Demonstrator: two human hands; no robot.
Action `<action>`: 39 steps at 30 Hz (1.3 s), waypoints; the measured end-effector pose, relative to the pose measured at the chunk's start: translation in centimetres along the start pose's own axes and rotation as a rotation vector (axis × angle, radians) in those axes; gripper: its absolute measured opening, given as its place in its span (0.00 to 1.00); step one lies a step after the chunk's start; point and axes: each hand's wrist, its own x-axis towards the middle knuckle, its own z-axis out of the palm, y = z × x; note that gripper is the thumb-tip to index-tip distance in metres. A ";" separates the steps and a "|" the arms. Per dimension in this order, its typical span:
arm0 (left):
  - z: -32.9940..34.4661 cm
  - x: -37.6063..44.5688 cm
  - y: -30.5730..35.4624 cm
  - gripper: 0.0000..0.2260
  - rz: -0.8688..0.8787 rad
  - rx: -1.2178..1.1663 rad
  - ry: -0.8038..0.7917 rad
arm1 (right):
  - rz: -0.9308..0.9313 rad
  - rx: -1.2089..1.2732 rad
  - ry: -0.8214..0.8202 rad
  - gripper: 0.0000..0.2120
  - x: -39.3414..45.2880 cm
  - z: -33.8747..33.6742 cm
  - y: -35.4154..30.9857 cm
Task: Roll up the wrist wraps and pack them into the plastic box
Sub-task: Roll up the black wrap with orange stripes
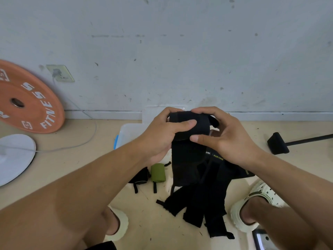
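Note:
My left hand (162,134) and my right hand (225,136) both grip the rolled top of a black wrist wrap (191,154), held up in front of me; its loose tail hangs down to the floor. Several more black wraps (198,206) lie unrolled in a heap below it. A rolled green wrap (158,172) and a rolled black wrap (139,177) lie on the floor beside the heap. The clear plastic box (128,132) with a blue latch stands behind my left hand, mostly hidden.
An orange weight plate (27,98) leans on the wall at left, with a white disc (14,156) and a cable on the floor below it. A black-footed stand (278,143) is at right. My feet in pale clogs (252,210) flank the wraps.

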 end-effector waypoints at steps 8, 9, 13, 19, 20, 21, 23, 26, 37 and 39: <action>-0.1 -0.1 -0.6 0.16 0.041 0.123 0.012 | 0.118 0.059 -0.032 0.25 0.3 -0.1 0.3; -0.1 0.0 -0.7 0.16 0.041 0.126 0.015 | 0.107 0.071 -0.013 0.23 0.2 0.0 0.3; -0.1 0.0 -0.8 0.17 0.058 0.127 0.023 | 0.085 0.075 0.036 0.21 0.1 0.1 0.5; 0.4 -0.3 -0.5 0.22 0.011 0.021 0.010 | 0.045 0.096 0.046 0.24 -0.2 0.0 0.3; 0.5 -0.4 -0.4 0.22 -0.023 -0.002 -0.004 | 0.033 0.086 0.044 0.24 -0.3 0.2 0.4; 0.5 -0.4 -0.4 0.21 -0.052 -0.009 -0.014 | 0.028 0.073 0.041 0.25 -0.4 0.3 0.5; 0.6 -0.5 -0.6 0.19 -0.074 -0.003 0.006 | 0.044 0.070 0.039 0.26 -0.5 0.4 0.6; 0.7 -0.2 -1.0 0.18 -0.044 0.001 0.078 | 0.107 0.097 0.068 0.30 -0.4 0.4 0.4; 0.1 -0.2 -0.5 0.27 0.027 0.067 0.020 | 0.174 0.128 -0.027 0.29 -0.4 -0.3 0.1; 0.2 -0.3 -0.5 0.27 -0.014 0.035 0.004 | 0.130 0.106 -0.015 0.30 -0.5 -0.1 0.1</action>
